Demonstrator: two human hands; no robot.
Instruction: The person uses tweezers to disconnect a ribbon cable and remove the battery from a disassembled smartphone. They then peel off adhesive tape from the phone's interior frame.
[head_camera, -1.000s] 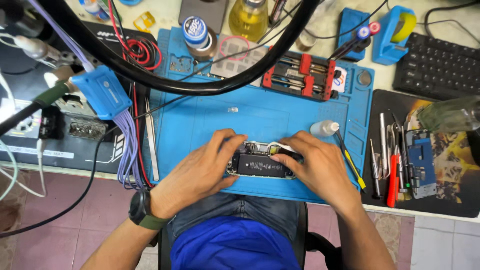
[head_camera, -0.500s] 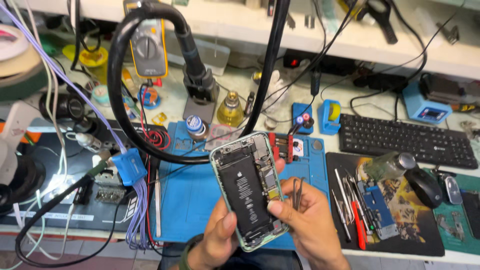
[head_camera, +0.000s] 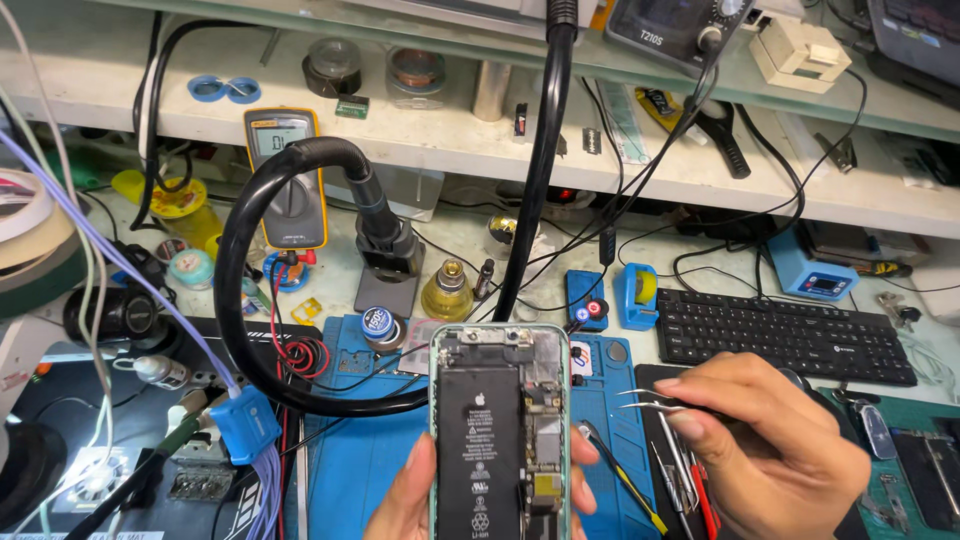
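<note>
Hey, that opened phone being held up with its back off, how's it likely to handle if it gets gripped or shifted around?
The opened phone looks stiff; its frame stands upright in the left hand without sagging. Probably fragile: battery and bare circuit parts are exposed, so pressing inside could do damage. Its smooth, narrow edges may be slippery. The right hand holds tweezers beside it.

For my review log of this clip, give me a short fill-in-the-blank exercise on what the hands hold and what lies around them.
1. The left hand holds up an opened phone whose large black part is its ____.
2. The right hand grips a pair of metal ____, tips pointing toward the phone.
3. Behind the right hand lies a black ____ on the bench.
4. The work mat under the phone is ____ in colour.

Missing words: battery; tweezers; keyboard; blue
</note>
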